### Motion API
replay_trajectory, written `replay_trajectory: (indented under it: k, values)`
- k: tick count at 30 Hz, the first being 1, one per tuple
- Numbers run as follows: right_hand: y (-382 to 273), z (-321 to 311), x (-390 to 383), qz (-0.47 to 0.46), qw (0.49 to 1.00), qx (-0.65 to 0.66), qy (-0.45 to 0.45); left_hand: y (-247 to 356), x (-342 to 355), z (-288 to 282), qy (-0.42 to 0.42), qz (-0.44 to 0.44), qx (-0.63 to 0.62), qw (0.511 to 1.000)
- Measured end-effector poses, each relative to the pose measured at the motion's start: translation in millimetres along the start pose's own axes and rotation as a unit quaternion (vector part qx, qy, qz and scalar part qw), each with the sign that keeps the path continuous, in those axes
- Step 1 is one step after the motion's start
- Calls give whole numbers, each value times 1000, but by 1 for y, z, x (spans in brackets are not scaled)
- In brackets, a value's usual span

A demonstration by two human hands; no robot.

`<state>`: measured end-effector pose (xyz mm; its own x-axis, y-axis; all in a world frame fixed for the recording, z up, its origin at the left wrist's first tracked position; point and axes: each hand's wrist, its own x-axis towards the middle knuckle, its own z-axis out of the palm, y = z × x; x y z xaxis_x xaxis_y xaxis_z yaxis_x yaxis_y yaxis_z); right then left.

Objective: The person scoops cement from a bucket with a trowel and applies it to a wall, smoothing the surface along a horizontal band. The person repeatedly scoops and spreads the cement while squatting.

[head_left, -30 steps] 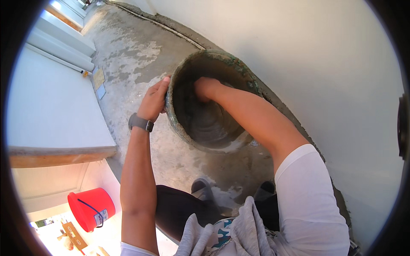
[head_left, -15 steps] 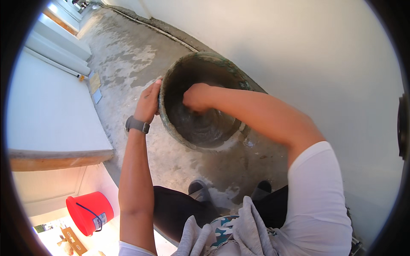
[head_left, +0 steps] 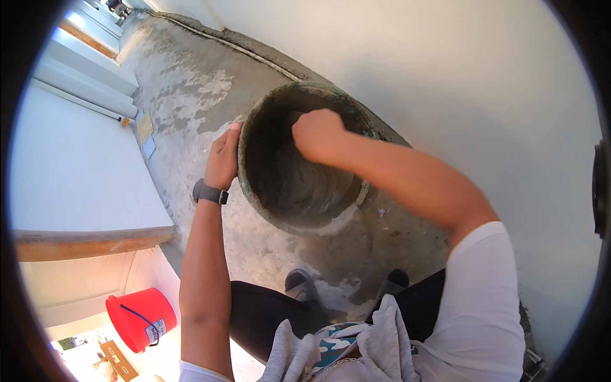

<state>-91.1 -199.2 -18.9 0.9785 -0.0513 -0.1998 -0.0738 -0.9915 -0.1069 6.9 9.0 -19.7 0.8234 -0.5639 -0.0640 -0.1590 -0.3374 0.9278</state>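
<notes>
A large cement-crusted green bucket stands tilted on the floor in front of me, with wet grey sludge in it. My left hand grips its left rim, fingers closed round it, a dark watch on that wrist. My right hand is closed inside the bucket's opening, over the sludge; a dark shape shows at its fingers, but I cannot make out what it is.
A white wall runs along the right, with a thin pipe at its foot. The concrete floor stretches up-left past white structures. A wood-edged white ledge is at left, a red bucket below it. My sandalled feet flank the bucket's near side.
My right hand has swept left and then up and right inside the bucket, its elbow moving outward to the right. My left hand keeps its grip on the rim.
</notes>
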Motion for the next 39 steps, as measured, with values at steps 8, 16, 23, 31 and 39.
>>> replay_trajectory:
  k: [8,16,23,31,39]
  values:
    - [-39,69,84,43,996,48,-69,1,2,5,4,9,20,1000]
    - [-31,52,91,-219,965,-49,-136,8,2,16,23,71,14,997]
    - [-39,25,48,-345,909,-134,-190,12,3,24,31,86,22,996]
    - [38,-32,-48,-304,932,-181,-77,11,4,30,39,34,-26,998]
    - [17,-5,-60,38,998,50,-5,16,-1,31,55,10,-17,998]
